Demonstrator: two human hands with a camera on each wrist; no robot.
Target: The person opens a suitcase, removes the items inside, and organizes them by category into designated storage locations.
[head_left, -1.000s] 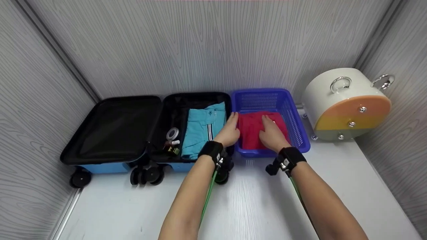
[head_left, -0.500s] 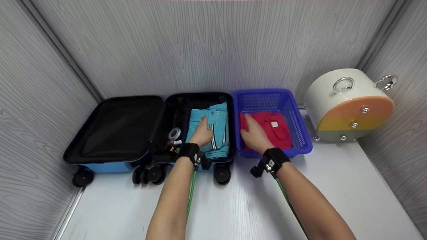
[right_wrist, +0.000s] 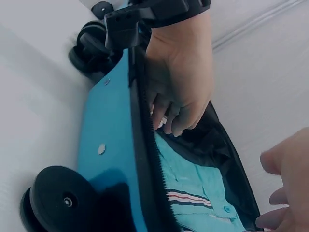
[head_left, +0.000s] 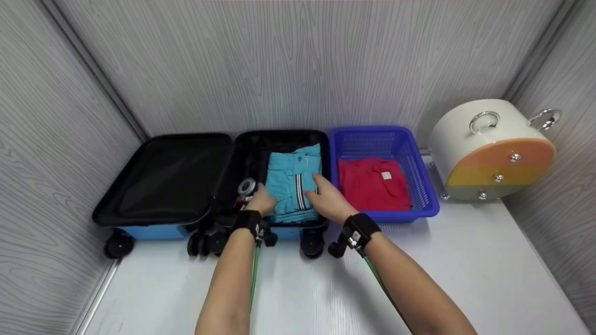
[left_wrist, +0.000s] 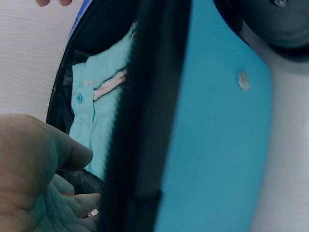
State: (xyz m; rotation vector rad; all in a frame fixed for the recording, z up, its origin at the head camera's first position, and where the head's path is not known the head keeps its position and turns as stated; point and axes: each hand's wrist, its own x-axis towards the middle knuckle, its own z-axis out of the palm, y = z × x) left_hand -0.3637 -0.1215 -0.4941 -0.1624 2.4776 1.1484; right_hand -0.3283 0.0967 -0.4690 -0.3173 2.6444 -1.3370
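Turquoise folded shorts (head_left: 287, 184) with a striped side band lie in the right half of a suitcase (head_left: 279, 232). At their left edge is my left hand (head_left: 261, 203), reaching down beside small items; the left wrist view shows its thumb and fingers (left_wrist: 72, 150) apart. A white piece shows by those fingers in the right wrist view, and I cannot tell whether they touch it. My right hand (head_left: 329, 201) hovers at the shorts' right edge, thumb and fingers spread, holding nothing. Folded red clothing (head_left: 368, 186) with a white label lies in a blue basket (head_left: 421, 202).
The suitcase's other half (head_left: 163, 181) lies spread out to the left. A roll of tape (head_left: 247, 186) sits left of the shorts. A white drum-shaped box (head_left: 470, 121) with a coloured striped front stands right of the basket. Suitcase wheels (head_left: 312, 243) stick out at the front.
Both hands have moved left: the right from the red clothing in the basket to the shorts' right edge, the left from the basket's side, across the shorts, to their left edge.
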